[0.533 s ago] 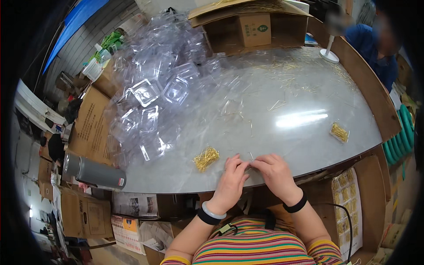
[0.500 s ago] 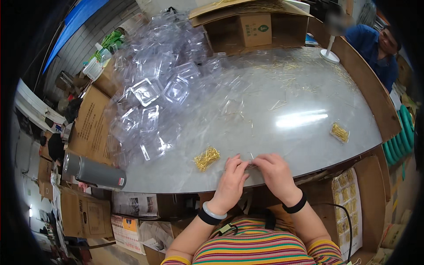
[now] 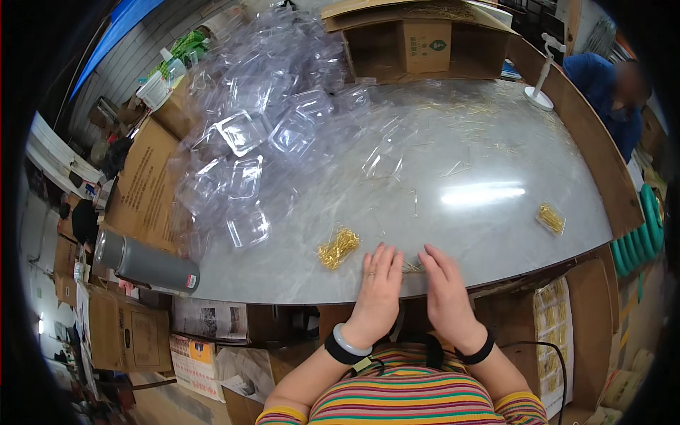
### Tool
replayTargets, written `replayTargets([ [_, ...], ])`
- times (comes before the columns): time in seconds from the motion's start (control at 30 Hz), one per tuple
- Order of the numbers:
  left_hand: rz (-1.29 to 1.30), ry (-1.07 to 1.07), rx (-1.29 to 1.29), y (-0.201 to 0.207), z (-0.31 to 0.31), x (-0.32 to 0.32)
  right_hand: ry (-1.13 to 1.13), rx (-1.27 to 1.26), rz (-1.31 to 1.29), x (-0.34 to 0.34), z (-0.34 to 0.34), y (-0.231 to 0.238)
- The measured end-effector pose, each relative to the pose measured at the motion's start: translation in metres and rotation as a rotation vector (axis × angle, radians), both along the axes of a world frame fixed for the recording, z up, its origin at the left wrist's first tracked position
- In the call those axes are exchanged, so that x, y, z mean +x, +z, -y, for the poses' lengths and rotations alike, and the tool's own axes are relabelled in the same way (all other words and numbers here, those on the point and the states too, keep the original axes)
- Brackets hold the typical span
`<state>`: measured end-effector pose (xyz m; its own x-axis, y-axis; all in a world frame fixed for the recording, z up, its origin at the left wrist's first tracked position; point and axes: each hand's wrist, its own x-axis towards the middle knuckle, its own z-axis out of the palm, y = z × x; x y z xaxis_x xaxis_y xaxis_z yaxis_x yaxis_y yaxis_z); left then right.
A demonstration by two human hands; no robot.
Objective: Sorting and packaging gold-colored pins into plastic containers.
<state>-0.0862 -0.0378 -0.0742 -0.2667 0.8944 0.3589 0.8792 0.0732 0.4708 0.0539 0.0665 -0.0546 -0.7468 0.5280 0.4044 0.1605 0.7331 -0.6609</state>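
Near the table's front edge, my left hand [image 3: 380, 285] lies with its fingers stretched forward. My right hand [image 3: 448, 289] is a short way off, its fingers also straight. A few thin wire-like pins [image 3: 411, 268] show on the table between the fingertips, partly covered by the hands. Just beyond my left fingers sits a heap of thin gold pins [image 3: 338, 248]; whether it has a clear tray under it is hard to make out. Farther right, a small clear plastic box [image 3: 550, 219] holds more gold pins.
A large pile of clear plastic boxes [image 3: 248, 134] covers the table's left side. A grey bottle [image 3: 152, 262] lies at the left edge. Loose pins [image 3: 460, 110] are scattered toward the back, near a white stand [image 3: 538, 98]. Cardboard walls [image 3: 588, 127] edge the right side; a person [image 3: 602, 99] is beyond.
My fingers have gone from pinched together over the pins to straightened out, and my hands have moved slightly apart. The view has shifted a little.
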Motion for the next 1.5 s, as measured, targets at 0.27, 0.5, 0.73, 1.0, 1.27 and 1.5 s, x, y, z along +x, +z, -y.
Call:
replayTargets([
  [0.27, 0.169, -0.036, 0.106, 0.004, -0.001, 0.0, 0.138, -0.12, -0.069, -0.031, 0.015, -0.003],
  [0.5, 0.219, -0.021, 0.245, -0.004, 0.004, -0.003, 0.094, 0.207, 0.006, -0.024, -0.004, 0.002],
  [0.73, 0.312, 0.007, 0.186, 0.002, 0.013, -0.002, 0.045, 0.259, -0.003, -0.01, 0.003, -0.006],
  [1.0, 0.197, -0.103, 0.03, 0.023, 0.021, -0.026, 0.067, 0.28, -0.037, 0.002, 0.003, -0.011],
  [1.27, 0.279, -0.013, 0.085, 0.02, 0.02, -0.024, 0.076, 0.296, -0.049, -0.005, 0.008, -0.006],
  [1.5, 0.26, -0.064, 0.055, 0.019, 0.013, -0.035, 0.009, 0.256, -0.088, -0.018, 0.011, -0.008],
])
